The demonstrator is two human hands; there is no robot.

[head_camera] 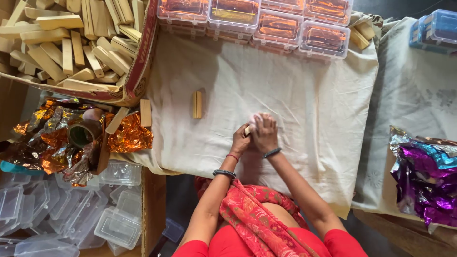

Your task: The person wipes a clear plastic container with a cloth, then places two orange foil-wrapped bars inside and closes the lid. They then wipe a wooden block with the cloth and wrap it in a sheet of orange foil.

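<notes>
open cream cloth right of and beyond both hands, lone wooden block standing left of centre, filled clear boxes walling far edge, cardboard box of wood sticks blocking far left, foil heap crowding left edge, purple foil at right

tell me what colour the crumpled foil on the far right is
Purple, with blue and silver patches; the foil shows best at the right edge of the head view.

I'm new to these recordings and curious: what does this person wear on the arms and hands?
Both hands are bare, no gloves. The left hand has a thin red thread at the wrist and a dark beaded bracelet further up the forearm. The right hand has a dark band at the wrist. Short red sleeves cover the upper arms.
</notes>
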